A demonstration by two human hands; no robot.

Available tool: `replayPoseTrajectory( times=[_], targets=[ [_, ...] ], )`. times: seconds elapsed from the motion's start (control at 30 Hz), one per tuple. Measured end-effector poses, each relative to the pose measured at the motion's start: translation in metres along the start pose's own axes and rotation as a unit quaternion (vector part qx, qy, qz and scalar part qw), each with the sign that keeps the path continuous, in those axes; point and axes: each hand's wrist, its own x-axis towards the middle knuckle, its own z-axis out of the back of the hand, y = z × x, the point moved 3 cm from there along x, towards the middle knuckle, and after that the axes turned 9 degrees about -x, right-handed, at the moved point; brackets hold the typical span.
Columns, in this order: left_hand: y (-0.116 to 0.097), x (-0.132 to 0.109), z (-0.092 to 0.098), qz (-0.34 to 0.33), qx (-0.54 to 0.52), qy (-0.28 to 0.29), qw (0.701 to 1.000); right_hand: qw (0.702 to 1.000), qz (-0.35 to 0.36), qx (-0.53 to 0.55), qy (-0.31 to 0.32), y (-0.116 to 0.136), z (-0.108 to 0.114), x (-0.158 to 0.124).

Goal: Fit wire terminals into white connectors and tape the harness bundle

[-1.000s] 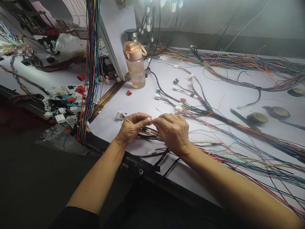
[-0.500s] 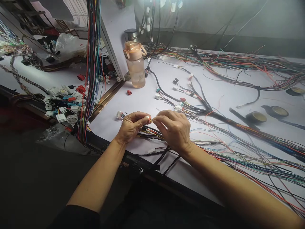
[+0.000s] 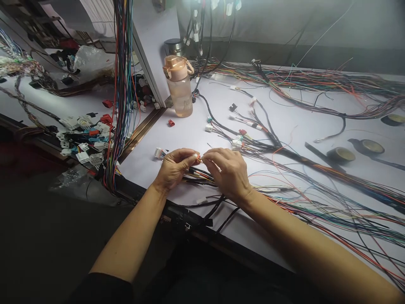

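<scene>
Nearer you than the water bottle (image 3: pixel 180 90) and slightly right, a small orange-red connector (image 3: pixel 198 159) is pinched by your left hand (image 3: pixel 172 169), its long axis unclear. It lies just left of your right hand (image 3: pixel 231 169), whose fingertips pinch what looks like a thin wire (image 3: pixel 201 161); no brand or writing is legible.

Looks like a workshop for wiring harnesses, to judge by the long bundles of coloured wires (image 3: pixel 322 81) spread along a white bench (image 3: pixel 196 135). Fits that trade, too, with a heap of plastic connectors (image 3: pixel 82 157) at the left, a hank of wires (image 3: pixel 123 84) hanging near the partition (image 3: pixel 152 33), and rolls of dark tape (image 3: pixel 340 156) at the right.
</scene>
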Motion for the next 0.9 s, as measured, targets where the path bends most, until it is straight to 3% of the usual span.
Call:
replayPoseTrajectory(
  times=[0.13, 0.3, 0.5, 0.67, 0.9],
  targets=[
    [0.001, 0.001, 0.002, -0.01, -0.007, -0.02, 1.0, 0.997, -0.038, 0.005, 0.065, -0.002, -0.004, -0.003],
    [0.001, 0.002, 0.004, -0.021, -0.005, -0.034, 0.999, 0.983, -0.016, -0.058, 0.172, 0.004, -0.011, -0.006],
    [-0.001, 0.006, 0.007, -0.025, -0.051, -0.066, 0.996, 0.984, 0.001, -0.098, 0.147, 0.002, -0.011, -0.009],
    [-0.003, 0.008, 0.008, -0.026, -0.065, -0.085, 0.994, 0.975, -0.013, -0.052, 0.215, 0.001, -0.014, -0.01],
    [-0.001, 0.01, 0.009, -0.025, -0.06, -0.103, 0.993, 0.969, -0.018, -0.083, 0.231, -0.003, -0.02, -0.013]
  ],
)
